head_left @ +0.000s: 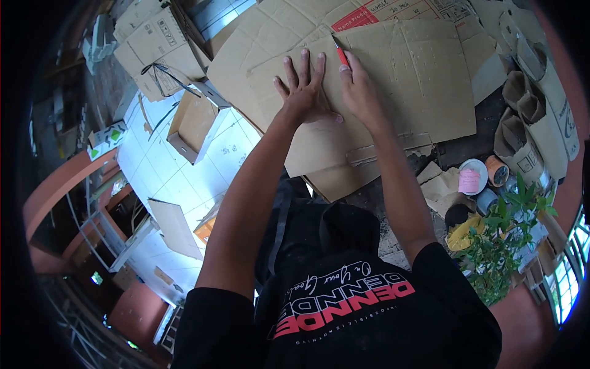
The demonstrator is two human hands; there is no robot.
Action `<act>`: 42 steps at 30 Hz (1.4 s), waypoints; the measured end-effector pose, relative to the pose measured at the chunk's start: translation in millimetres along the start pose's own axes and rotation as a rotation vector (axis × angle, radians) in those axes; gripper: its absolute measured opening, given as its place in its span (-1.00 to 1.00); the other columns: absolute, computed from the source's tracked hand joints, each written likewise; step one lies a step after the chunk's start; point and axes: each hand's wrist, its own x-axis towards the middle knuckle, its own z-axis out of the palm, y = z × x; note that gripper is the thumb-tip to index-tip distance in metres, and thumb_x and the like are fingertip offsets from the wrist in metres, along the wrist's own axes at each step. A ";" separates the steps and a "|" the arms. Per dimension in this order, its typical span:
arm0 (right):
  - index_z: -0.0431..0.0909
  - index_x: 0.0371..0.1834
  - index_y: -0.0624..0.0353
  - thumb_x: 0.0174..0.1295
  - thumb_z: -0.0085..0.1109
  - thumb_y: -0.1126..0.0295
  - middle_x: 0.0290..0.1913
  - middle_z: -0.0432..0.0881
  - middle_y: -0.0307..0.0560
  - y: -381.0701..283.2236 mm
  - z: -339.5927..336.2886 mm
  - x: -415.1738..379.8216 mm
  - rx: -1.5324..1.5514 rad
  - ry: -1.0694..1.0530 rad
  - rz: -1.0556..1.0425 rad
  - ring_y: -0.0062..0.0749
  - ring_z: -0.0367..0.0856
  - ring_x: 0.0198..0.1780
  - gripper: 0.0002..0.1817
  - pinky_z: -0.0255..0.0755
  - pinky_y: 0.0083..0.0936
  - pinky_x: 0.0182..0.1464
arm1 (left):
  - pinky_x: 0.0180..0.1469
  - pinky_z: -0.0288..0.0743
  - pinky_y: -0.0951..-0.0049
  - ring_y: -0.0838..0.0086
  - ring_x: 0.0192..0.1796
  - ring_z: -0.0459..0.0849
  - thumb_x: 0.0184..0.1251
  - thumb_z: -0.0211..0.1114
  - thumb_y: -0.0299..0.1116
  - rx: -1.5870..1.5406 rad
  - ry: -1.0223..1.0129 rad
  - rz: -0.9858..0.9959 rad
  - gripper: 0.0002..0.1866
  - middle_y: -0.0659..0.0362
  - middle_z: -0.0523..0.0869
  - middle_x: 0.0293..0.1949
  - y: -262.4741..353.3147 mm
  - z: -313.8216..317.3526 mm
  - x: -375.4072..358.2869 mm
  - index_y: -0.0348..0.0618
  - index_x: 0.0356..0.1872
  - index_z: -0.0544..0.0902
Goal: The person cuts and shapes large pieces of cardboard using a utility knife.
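A large brown cardboard sheet (393,80) lies before me over another cardboard piece. My left hand (304,98) presses flat on it with the fingers spread. To the right, my right hand (359,89) is closed around a slim red utility knife (342,56). The knife's dark, narrow tip points up and to the left, at the upper edge of the sheet. Behind that edge, a piece of cardboard with a red printed label (362,17) shows.
An open shallow cardboard box (195,123) sits on the white tiled floor (144,163) to the left, near folded cartons (157,52). Round containers (473,176) and a leafy plant (501,246) stand at right, below upright cardboard pieces (541,111).
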 end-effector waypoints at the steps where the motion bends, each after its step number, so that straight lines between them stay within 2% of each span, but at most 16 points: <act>1: 0.27 0.54 0.19 0.58 -0.15 0.22 0.17 0.60 0.53 -5.1 -5.1 0.0 -0.079 -0.041 0.050 0.47 0.57 0.20 -0.46 0.44 0.16 0.24 | 0.44 -0.40 -0.73 -0.30 0.67 -0.59 -0.54 0.73 0.36 -0.004 0.000 -0.004 0.70 -0.02 -0.40 0.73 1.1 -0.4 0.0 0.39 0.72 -0.24; 3: 0.28 0.53 0.12 0.62 -0.17 0.20 0.09 0.63 0.53 -19.8 -19.2 1.5 -0.239 -0.127 0.150 0.52 0.57 0.15 -0.50 0.43 0.23 0.19 | 0.45 -0.40 -0.71 -0.29 0.68 -0.57 -0.56 0.74 0.35 -0.017 0.002 -0.018 0.70 -0.02 -0.37 0.74 3.9 -3.2 -1.0 0.39 0.72 -0.23; 6: 0.28 0.51 0.10 0.61 -0.20 0.23 0.02 0.65 0.54 -35.9 -28.5 1.2 -0.309 -0.143 0.088 0.54 0.58 0.10 -0.53 0.43 0.28 0.13 | 0.49 -0.44 -0.62 -0.22 0.68 -0.62 -0.52 0.75 0.32 0.004 -0.036 -0.037 0.74 0.00 -0.42 0.74 6.9 -6.1 -2.5 0.27 0.73 -0.31; 9: 0.31 0.50 0.08 0.60 -0.19 0.24 -0.10 0.69 0.50 -20.7 -27.2 11.3 -0.514 -0.149 -0.123 0.53 0.61 0.02 -0.53 0.46 0.28 0.09 | 0.51 -0.41 -0.58 -0.19 0.71 -0.53 -0.56 0.74 0.35 -0.064 0.079 -0.020 0.75 0.02 -0.34 0.74 0.4 4.5 -1.4 0.19 0.73 -0.29; 12: 0.37 0.47 0.12 0.59 -0.16 0.25 -0.15 0.71 0.44 -32.6 -32.4 25.6 -0.639 -0.184 -0.146 0.49 0.65 -0.02 -0.54 0.50 0.25 0.08 | 0.52 -0.37 -0.57 -0.16 0.72 -0.46 -0.59 0.72 0.37 -0.042 0.110 0.003 0.76 0.04 -0.29 0.75 -1.1 3.2 -4.1 0.14 0.73 -0.26; 13: 0.40 0.45 0.14 0.59 -0.14 0.24 -0.15 0.71 0.44 -34.2 -30.9 31.5 -0.681 -0.188 -0.170 0.47 0.66 -0.03 -0.55 0.51 0.23 0.08 | 0.54 -0.24 -0.55 -0.12 0.74 -0.36 -0.63 0.72 0.37 -0.007 0.141 -0.001 0.75 0.08 -0.22 0.75 -0.5 1.5 -6.3 0.20 0.73 -0.22; 18: 0.50 0.34 0.21 0.55 -0.05 0.23 -0.15 0.73 0.39 -58.5 -32.2 35.6 -0.858 -0.203 -0.220 0.39 0.69 -0.04 -0.57 0.56 0.13 0.09 | 0.46 -0.09 -0.47 -0.16 0.73 -0.28 -0.60 0.68 0.47 0.025 0.114 0.017 0.70 0.03 -0.16 0.74 -3.6 -8.1 -3.7 0.23 0.73 -0.13; 21: 0.58 0.24 0.25 0.44 -0.01 0.39 -0.11 0.77 0.28 -61.3 -31.2 33.2 -1.023 -0.236 -0.235 0.24 0.76 -0.04 -0.62 0.64 0.04 0.02 | 0.44 -0.10 -0.48 -0.16 0.73 -0.30 -0.50 0.62 0.54 -0.008 0.149 0.057 0.63 0.01 -0.16 0.74 -11.4 -1.2 -0.6 0.23 0.73 -0.08; 24: 0.50 0.34 0.20 0.54 -0.01 0.24 -0.09 0.73 0.36 -52.4 -32.4 29.1 -0.913 -0.239 -0.160 0.29 0.71 -0.01 -0.58 0.55 0.10 0.07 | 0.45 -0.14 -0.51 -0.14 0.73 -0.34 -0.33 0.56 0.55 -0.053 0.185 0.080 0.52 0.05 -0.17 0.75 -18.9 6.9 6.9 0.25 0.73 -0.05; 28: 0.58 0.24 0.17 0.44 0.02 0.35 -0.16 0.76 0.28 -43.8 -28.4 7.9 -0.831 -0.053 -0.245 0.22 0.75 -0.06 -0.64 0.61 0.05 0.01 | 0.47 -0.20 -0.52 -0.09 0.74 -0.39 -0.18 0.52 0.50 -0.103 0.254 0.105 0.41 0.14 -0.17 0.75 -23.7 16.5 12.9 0.27 0.72 -0.03; 30: 0.55 0.27 0.12 0.45 -0.01 0.35 -0.06 0.74 0.29 -32.6 -22.8 0.7 -0.842 0.028 -0.327 0.25 0.69 0.04 -0.63 0.54 0.07 0.07 | 0.47 -0.18 -0.50 -0.07 0.74 -0.39 -0.18 0.51 0.52 -0.087 0.277 0.109 0.40 0.18 -0.16 0.75 -24.6 18.6 11.5 0.29 0.72 -0.01; 33: 0.53 0.34 0.09 0.41 0.06 0.34 -0.04 0.74 0.29 -38.7 -25.6 12.1 -0.955 -0.108 -0.227 0.25 0.69 0.04 -0.56 0.54 0.07 0.10 | 0.49 -0.14 -0.44 -0.05 0.74 -0.36 -0.17 0.47 0.56 -0.039 0.265 0.095 0.38 0.21 -0.14 0.75 -21.9 11.3 9.2 0.31 0.71 0.02; 36: 0.53 0.36 0.10 0.40 0.08 0.33 -0.05 0.74 0.34 -29.1 -29.0 19.4 -0.772 -0.099 -0.421 0.23 0.72 0.04 -0.54 0.52 0.05 0.19 | 0.50 -0.10 -0.37 -0.03 0.74 -0.33 -0.17 0.43 0.60 -0.001 0.267 0.086 0.36 0.23 -0.12 0.75 -22.7 10.6 8.8 0.33 0.71 0.04; 39: 0.55 0.24 0.12 0.54 -0.01 0.27 -0.17 0.72 0.33 -34.2 -28.7 -12.4 -0.872 -0.168 -0.219 0.33 0.69 -0.08 -0.67 0.53 0.14 0.00 | 0.50 -0.08 -0.34 -0.03 0.74 -0.29 -0.19 0.42 0.61 0.012 0.262 0.079 0.37 0.26 -0.11 0.75 -22.4 13.2 9.3 0.35 0.71 0.04; 41: 0.55 0.27 0.12 0.49 0.05 0.31 -0.22 0.75 0.31 -13.6 -30.7 -52.1 -0.916 -0.127 -0.253 0.24 0.76 -0.14 -0.64 0.63 0.09 -0.05 | 0.50 -0.08 -0.33 -0.03 0.74 -0.28 -0.19 0.42 0.62 0.021 0.263 0.066 0.37 0.27 -0.11 0.75 -21.5 10.7 9.7 0.36 0.71 0.04; 42: 0.51 0.32 0.11 0.50 0.04 0.29 -0.24 0.74 0.31 -15.2 -34.2 -80.9 -0.888 -0.158 -0.155 0.25 0.76 -0.14 -0.61 0.63 0.11 -0.05 | 0.50 -0.07 -0.33 -0.02 0.74 -0.27 -0.19 0.42 0.62 0.029 0.261 0.064 0.37 0.28 -0.11 0.75 -20.3 10.0 9.1 0.36 0.71 0.04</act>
